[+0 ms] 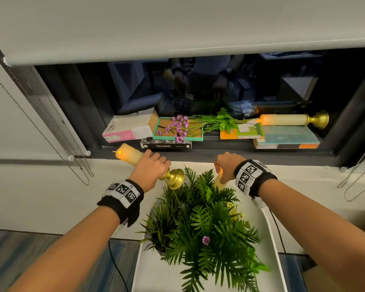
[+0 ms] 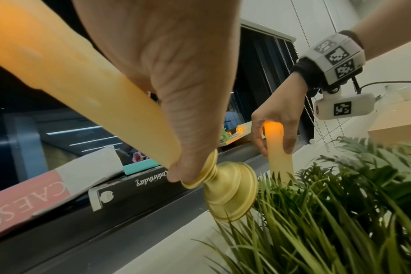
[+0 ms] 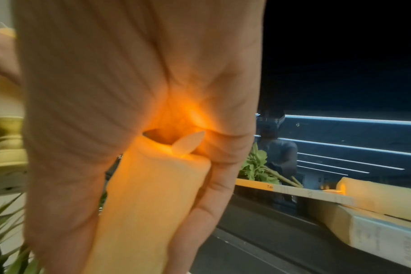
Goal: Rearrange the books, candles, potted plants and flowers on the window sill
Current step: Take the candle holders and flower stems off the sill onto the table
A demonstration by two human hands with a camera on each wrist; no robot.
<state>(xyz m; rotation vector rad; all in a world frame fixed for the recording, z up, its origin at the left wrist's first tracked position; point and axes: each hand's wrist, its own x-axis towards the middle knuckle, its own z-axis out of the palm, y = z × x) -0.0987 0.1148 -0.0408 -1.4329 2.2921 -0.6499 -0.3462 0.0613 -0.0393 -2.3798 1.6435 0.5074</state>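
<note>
My left hand [image 1: 151, 165] grips a cream candle [image 1: 128, 153] on a gold base [image 1: 174, 178], tilted with its lit tip to the left, just below the sill. In the left wrist view the fingers wrap the candle [image 2: 87, 92] above its base [image 2: 232, 189]. My right hand [image 1: 227, 166] holds a second lit candle [image 3: 150, 200] by its top, upright among the fern leaves [image 1: 204, 224]. A third candle [image 1: 287, 119] lies on its side on books at the sill's right. Purple flowers [image 1: 180, 127] lie across a teal frame [image 1: 162, 137].
Books lie flat on the dark sill [image 1: 219, 152]: a pink-and-white one [image 1: 126, 128] at left, a black one [image 1: 167, 145], an orange one [image 1: 232, 133], a teal one [image 1: 289, 137]. The ferns stand on a white surface [image 1: 152, 268]. A roller blind [image 1: 177, 28] hangs above; bead chains [image 1: 40, 114] hang left and right.
</note>
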